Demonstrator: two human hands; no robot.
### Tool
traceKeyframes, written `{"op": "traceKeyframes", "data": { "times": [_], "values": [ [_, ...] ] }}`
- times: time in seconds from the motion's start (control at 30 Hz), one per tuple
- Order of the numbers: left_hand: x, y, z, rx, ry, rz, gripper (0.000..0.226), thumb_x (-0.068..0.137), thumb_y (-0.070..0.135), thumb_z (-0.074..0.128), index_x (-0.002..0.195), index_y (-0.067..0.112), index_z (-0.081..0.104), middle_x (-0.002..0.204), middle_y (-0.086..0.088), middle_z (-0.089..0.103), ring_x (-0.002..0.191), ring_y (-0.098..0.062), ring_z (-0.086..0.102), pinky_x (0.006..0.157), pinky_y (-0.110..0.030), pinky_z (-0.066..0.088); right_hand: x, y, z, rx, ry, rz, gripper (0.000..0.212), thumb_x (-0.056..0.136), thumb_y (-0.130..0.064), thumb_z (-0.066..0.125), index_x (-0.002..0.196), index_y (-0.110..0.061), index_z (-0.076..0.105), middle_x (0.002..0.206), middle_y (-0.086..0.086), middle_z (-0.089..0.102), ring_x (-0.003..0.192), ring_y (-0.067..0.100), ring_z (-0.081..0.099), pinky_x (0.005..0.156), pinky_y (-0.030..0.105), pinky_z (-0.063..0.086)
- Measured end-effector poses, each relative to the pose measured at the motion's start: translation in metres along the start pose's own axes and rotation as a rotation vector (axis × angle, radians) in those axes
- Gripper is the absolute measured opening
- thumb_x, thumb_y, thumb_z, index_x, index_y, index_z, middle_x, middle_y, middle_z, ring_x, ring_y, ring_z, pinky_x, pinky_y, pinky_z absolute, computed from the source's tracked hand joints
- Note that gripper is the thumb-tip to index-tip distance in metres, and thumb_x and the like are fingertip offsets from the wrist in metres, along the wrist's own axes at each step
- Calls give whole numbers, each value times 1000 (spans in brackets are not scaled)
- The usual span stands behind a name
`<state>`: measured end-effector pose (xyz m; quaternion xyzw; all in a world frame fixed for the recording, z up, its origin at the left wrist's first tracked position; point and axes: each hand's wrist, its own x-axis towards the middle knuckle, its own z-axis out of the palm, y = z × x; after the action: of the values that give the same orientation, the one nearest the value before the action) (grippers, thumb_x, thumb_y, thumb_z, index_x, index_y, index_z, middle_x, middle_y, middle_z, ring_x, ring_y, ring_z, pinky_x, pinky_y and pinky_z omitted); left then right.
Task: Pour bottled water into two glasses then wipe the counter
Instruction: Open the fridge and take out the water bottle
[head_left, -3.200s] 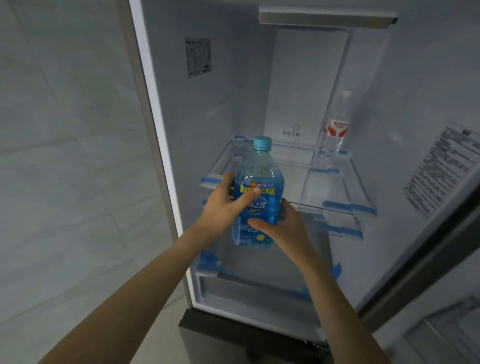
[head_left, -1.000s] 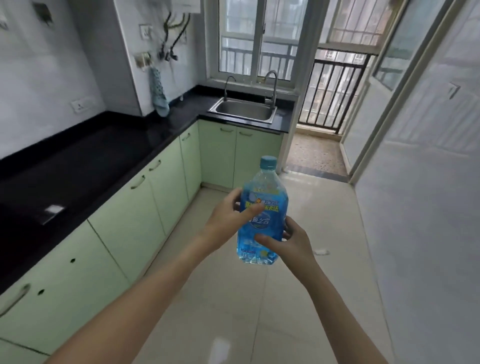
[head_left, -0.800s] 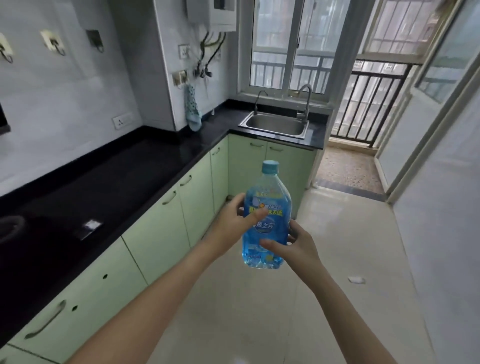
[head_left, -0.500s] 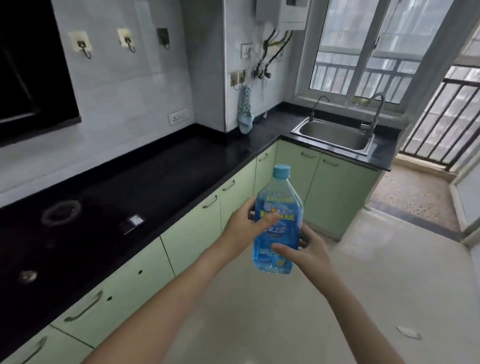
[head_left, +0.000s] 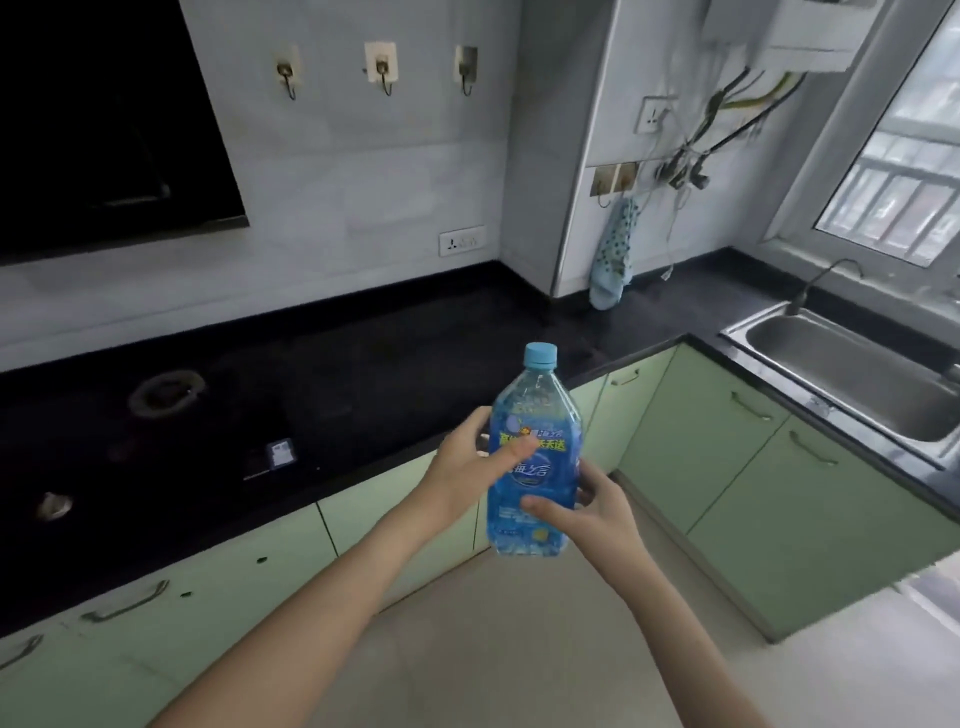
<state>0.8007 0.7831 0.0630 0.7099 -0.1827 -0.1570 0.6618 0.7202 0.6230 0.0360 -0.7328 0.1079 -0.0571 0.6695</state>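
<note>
Blue-tinted clear plastic forms the water bottle (head_left: 534, 457), which is held upright in mid-air, its light blue cap (head_left: 540, 355) screwed on at the top and a blue label with yellow characters around its middle. The left hand (head_left: 470, 473) grips the bottle from the left at label height, its thumb lying across the front of the label and its fingers curled behind. The right hand (head_left: 592, 512) grips lower down on the right side, its thumb laid across the lower front and its fingers wrapped around the back. Both forearms reach up from the bottom edge of the view. Beyond the grip and to its left runs the black counter (head_left: 363, 395), carrying a hob with a ring-shaped burner (head_left: 167, 391). Below the counter stand pale green cabinets (head_left: 727, 467) with metal handles. To the right of the grip, a steel sink (head_left: 852, 374) is set into the counter under a window. Above and beyond the grip, a dotted blue cloth (head_left: 613, 254) hangs from a wall hook, and three more hooks (head_left: 382, 65) are fixed to the tiled wall.
</note>
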Motion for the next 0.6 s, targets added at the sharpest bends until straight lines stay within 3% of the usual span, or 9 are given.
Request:
{"op": "traceKeyframes", "data": {
  "times": [0.27,0.6],
  "values": [
    [76,-16,1,-32,138,-59,44,73,52,74,109,29,62,107,4,71,102,-15,67,92,-45,53,100,5,-24,11,-194,40,47,70,-16,87,111,-20,64,100,-8,74,87,7,71,64,19,56],
    [187,-57,-50,-42,201,-102,43,74,52,72,109,29,62,108,4,71,102,-13,67,88,-37,55,238,27,0,-40,-285,77,46,69,-23,88,109,-27,65,96,-12,74,83,5,71,62,18,55]
  ]
}}
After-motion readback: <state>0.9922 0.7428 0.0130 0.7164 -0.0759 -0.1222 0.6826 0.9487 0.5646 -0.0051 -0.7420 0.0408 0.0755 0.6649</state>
